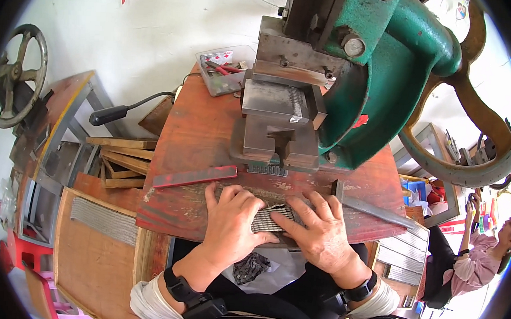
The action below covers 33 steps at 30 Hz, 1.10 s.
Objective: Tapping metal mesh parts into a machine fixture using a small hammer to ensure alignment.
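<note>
At the front edge of the red-brown worktable, my left hand and my right hand hold a block of small ribbed grey metal pieces between them. My left fingers close on its left side; my right thumb and fingers press over its right side. Just beyond the hands stands a green press with a steel die block. Under the die's front lies a row of small metal teeth. Left of it rests a red-edged grey bar, and at right a hammer.
A plastic box with red-handled pliers sits at the back. Wooden trays with metal strips flank me at left and right. Wooden frames, a black lamp and a handwheel stand left. Another person sits far right.
</note>
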{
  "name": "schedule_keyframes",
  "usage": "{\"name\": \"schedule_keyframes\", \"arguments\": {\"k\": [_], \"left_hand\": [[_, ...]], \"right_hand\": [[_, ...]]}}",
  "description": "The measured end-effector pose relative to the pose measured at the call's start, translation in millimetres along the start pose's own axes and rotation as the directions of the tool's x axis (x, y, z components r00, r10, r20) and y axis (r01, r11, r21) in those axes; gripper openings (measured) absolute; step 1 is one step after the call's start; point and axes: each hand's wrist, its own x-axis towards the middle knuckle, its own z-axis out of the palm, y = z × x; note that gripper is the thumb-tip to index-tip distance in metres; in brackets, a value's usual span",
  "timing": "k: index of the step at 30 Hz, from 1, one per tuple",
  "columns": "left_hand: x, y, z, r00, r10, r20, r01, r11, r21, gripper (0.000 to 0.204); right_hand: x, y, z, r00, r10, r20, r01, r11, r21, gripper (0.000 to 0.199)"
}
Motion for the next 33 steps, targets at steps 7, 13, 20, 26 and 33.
{"name": "schedule_keyframes", "arguments": {"k": [7,13,20,26,33], "left_hand": [[1,1,-1,1.0,0.001,0.016,-0.002,1.0,0.016,0.061],[2,1,-2,0.999,0.02,0.046,-0.022,0.999,0.042,0.056],[0,-6,-5,0.997,0.046,0.068,-0.049,0.998,0.04,0.055],[-6,-11,-14,0.998,0.051,0.048,-0.05,0.999,-0.009,0.053],[-5,-14,-13,0.991,0.094,0.092,-0.088,0.994,-0.068,0.052]], "right_hand": [[-6,5,4,1.0,0.022,-0.019,-0.023,0.999,-0.039,0.038],[-3,6,-1,1.0,0.011,0.001,-0.011,1.0,-0.025,0.04],[1,5,3,0.999,-0.028,-0.046,0.029,0.999,0.018,0.041],[5,-1,3,0.995,-0.071,-0.063,0.07,0.997,-0.012,0.042],[5,-1,4,0.995,-0.074,-0.067,0.072,0.997,-0.032,0.038]]}}
